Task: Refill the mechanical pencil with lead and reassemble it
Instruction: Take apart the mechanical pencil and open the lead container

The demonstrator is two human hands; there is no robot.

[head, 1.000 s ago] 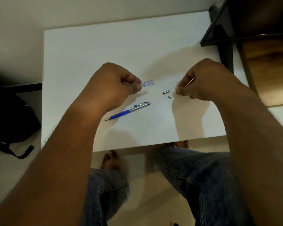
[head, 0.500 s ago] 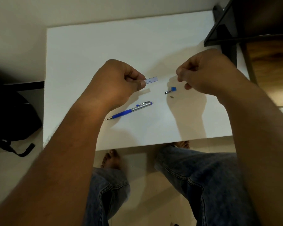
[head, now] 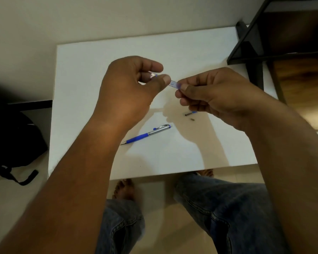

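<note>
A small clear lead case [head: 174, 84] is held above the white table [head: 92, 74] between both hands. My left hand [head: 128, 88] pinches its left end with thumb and fingers. My right hand [head: 207, 94] pinches its right end. The blue and silver mechanical pencil [head: 145, 135] lies on the table below my hands, tip pointing left, apart from both hands. A small dark cap with a blue end [head: 190, 113] and a tiny grey piece [head: 192, 119] lie just under my right hand.
A black shelf frame [head: 255, 43] stands at the table's far right corner over a wooden floor. A black bag [head: 13, 143] sits on the floor to the left. My knees in jeans [head: 218, 208] and bare feet show below the table's near edge.
My right hand has set down the blue-ended cap on the table and moved left to grip the lead case's free end. My left hand rose slightly with the case.
</note>
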